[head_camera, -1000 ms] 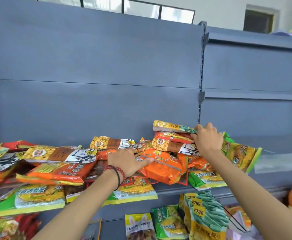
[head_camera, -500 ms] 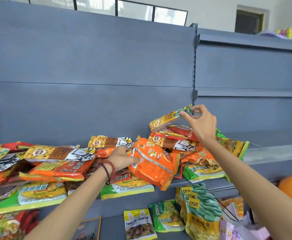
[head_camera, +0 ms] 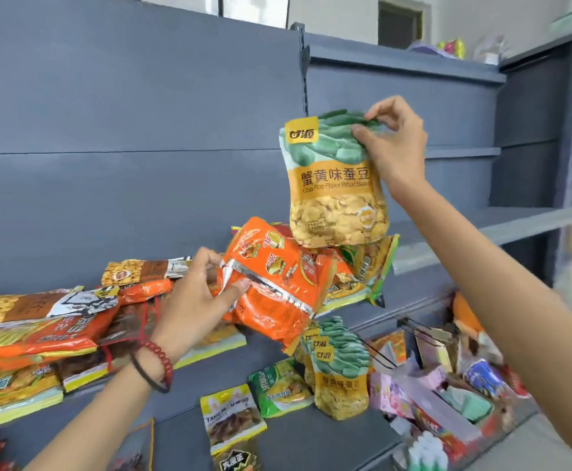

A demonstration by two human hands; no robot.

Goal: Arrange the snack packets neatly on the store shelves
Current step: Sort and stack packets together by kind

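My right hand (head_camera: 393, 144) pinches the top edge of a yellow-and-green broad bean packet (head_camera: 335, 185), which hangs upright in the air above the pile. My left hand (head_camera: 196, 297) grips the silver seam of an orange snack packet (head_camera: 278, 287), tilted up off the grey shelf (head_camera: 430, 253). Beneath the raised packet lies a stack of yellow and green packets (head_camera: 362, 270). To the left, a loose heap of orange, brown and yellow packets (head_camera: 40, 321) covers the shelf.
The lower shelf holds upright yellow-green packets (head_camera: 339, 372), a green packet (head_camera: 278, 385) and a yellow packet (head_camera: 230, 423). Pink and mixed boxes (head_camera: 430, 402) crowd the lower right. Black wire hooks (head_camera: 420, 331) jut out under the shelf. Grey back panels (head_camera: 135, 113) rise behind.
My right hand has lifted the yellow-green packet off the stack and turned it upright. My left hand has pulled the orange packet up and toward me. The view has swung right.
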